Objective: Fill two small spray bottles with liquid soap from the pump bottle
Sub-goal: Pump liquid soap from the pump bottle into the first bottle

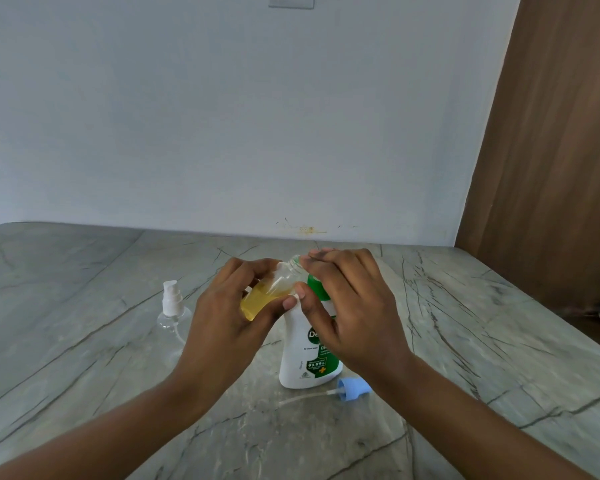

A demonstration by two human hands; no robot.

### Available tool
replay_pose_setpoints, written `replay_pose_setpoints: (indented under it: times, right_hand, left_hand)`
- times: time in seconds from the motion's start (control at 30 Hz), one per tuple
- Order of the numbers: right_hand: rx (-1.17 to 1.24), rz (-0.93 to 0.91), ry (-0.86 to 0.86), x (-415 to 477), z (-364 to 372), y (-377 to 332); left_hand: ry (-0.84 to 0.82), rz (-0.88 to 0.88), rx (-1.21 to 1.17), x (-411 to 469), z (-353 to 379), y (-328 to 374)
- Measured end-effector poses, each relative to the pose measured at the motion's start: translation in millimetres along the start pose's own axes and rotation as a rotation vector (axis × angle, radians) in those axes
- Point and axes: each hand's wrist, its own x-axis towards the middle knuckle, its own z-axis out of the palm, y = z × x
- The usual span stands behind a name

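So that soap lands inside, the left hand grips the uncapped, part-filled spray bottle tilted, neck toward the Dettol pump bottle standing on the marble table, while the right hand curls over its pump head, apparently to press.

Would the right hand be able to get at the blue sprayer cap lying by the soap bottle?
Probably yes: the blue sprayer cap lies uncovered on the table below the right hand, which must first let go of the pump bottle.
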Motion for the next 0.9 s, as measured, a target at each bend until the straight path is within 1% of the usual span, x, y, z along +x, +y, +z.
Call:
replay_pose_setpoints:
  times: [0.17, 0.4, 0.6, 0.9]
  right_hand:
    - [0.017, 0.0, -0.034, 3.7, -1.8, 2.4]
    - [0.022, 0.016, -0.038, 5.6, -4.0, 0.6]
    - [0.036, 0.068, -0.069, 11.2, -8.1, -0.8]
    - [0.009, 0.046, -0.007, 5.5, -1.3, -2.3]
  left_hand:
    - [0.014, 0.004, -0.003, 2.9, -1.3, 1.8]
    - [0.022, 0.008, -0.011, 2.8, -1.1, 3.4]
    - [0.028, 0.016, -0.011, 3.3, -1.3, 2.4]
    - [0.026, 0.014, -0.009, 3.8, -1.2, 3.5]
